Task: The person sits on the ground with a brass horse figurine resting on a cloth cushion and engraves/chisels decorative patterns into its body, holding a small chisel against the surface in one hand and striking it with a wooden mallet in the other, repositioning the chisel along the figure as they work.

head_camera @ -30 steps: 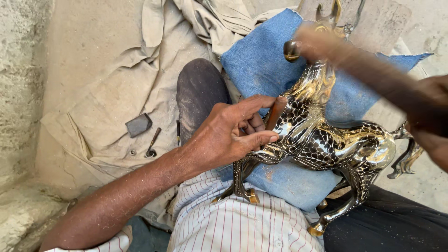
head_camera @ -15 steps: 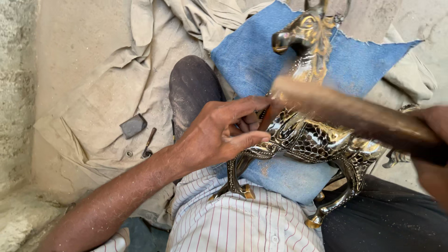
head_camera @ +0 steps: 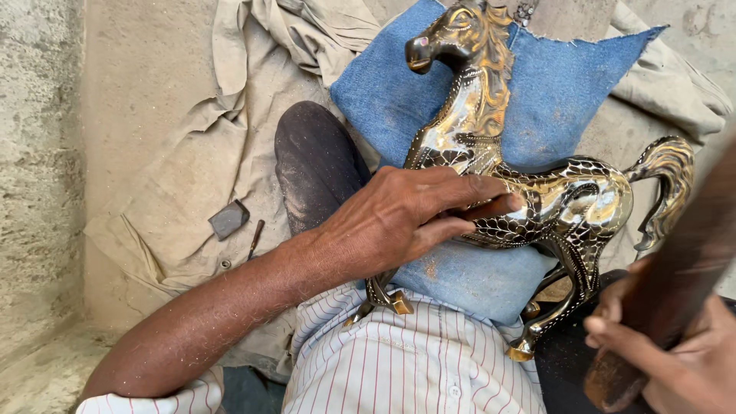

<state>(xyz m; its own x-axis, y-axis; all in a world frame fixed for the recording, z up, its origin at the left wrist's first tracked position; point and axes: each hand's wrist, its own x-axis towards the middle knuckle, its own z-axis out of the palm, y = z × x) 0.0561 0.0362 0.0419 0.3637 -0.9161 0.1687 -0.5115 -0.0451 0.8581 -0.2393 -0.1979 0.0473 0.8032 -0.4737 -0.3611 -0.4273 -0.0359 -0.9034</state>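
Brass horse figurine [head_camera: 537, 199] on blue denim pad [head_camera: 552, 100] in lap, long axis running 10-to-4. Left hand [head_camera: 399, 222] flat on its body w/ fingers pinching small punch, closer one. Right hand [head_camera: 675, 360] at 4 o'clock, clamped on wooden mallet [head_camera: 675, 291].

blue cloth [head_camera: 567, 92] carries the brass horse [head_camera: 537, 192]
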